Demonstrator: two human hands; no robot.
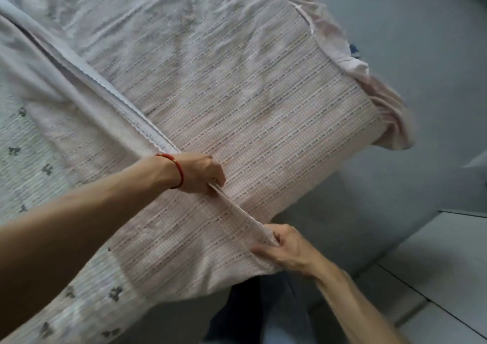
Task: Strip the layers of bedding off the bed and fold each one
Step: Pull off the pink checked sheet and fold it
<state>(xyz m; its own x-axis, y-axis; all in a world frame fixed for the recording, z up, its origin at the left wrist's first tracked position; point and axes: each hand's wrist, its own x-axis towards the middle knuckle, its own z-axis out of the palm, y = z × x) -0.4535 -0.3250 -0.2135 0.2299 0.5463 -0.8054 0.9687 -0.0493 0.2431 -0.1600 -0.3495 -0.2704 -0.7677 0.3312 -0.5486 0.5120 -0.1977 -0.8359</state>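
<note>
Here, thin pink sheet (237, 112) across frame centre on the bed (340, 212): soft, light, limp; left hand (201, 172) and right hand (286, 249) fingers pinching its hem, best hold

Left hand (200, 172) with red bracelet (174, 169) at centre pinches the trimmed edge of the pink waffle-weave blanket (250, 101). Right hand (284, 249) at 5 o'clock grips the same edge, fabric taut between them. The edge runs on toward 10 o'clock. Pale sheet with small dark prints (23, 138) at 8 o'clock. Bunched pink sheet (387, 101) over the bed corner at 2 o'clock. Grey floor (434, 40) on right.
</note>
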